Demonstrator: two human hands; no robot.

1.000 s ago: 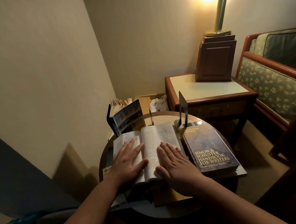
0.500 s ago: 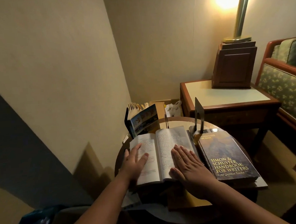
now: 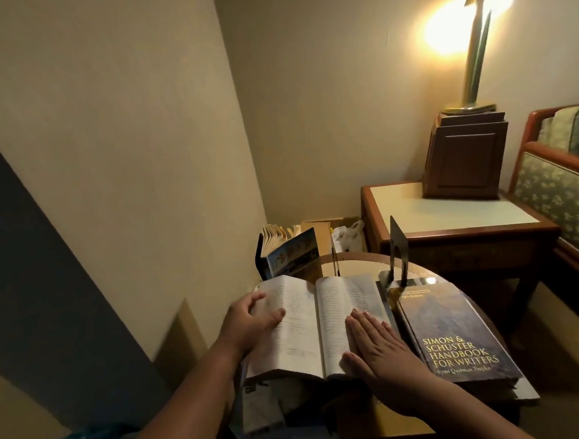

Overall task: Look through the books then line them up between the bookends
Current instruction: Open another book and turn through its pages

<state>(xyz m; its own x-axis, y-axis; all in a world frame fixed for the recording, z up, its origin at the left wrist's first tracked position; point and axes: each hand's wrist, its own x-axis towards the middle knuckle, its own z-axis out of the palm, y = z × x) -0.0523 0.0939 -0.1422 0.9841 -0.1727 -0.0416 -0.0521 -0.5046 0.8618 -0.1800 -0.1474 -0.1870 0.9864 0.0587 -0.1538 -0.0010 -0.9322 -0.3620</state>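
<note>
An open book (image 3: pixel 315 322) lies on the round table (image 3: pixel 357 261). My left hand (image 3: pixel 251 322) curls around the left edge of its left page block, fingers under and thumb on the page. My right hand (image 3: pixel 378 349) lies flat on the right page, fingers together. Right of it the dark Handbook for Writers (image 3: pixel 455 335) lies closed on a stack. A black metal bookend (image 3: pixel 397 250) stands upright behind that book. At the table's back left a book with a blue picture cover (image 3: pixel 291 256) stands fanned open against another dark bookend (image 3: pixel 259 254).
A wooden side table (image 3: pixel 449 217) with a lamp (image 3: pixel 474 52) on a wooden box (image 3: pixel 466 156) stands at the right, and a cushioned chair (image 3: pixel 561 188) beyond it. Walls close in on the left. Loose papers and more books (image 3: pixel 274 404) lie under the open book.
My left hand slid from flat on the left page to its outer edge and curled around it. The right hand stayed flat. The camera turned left.
</note>
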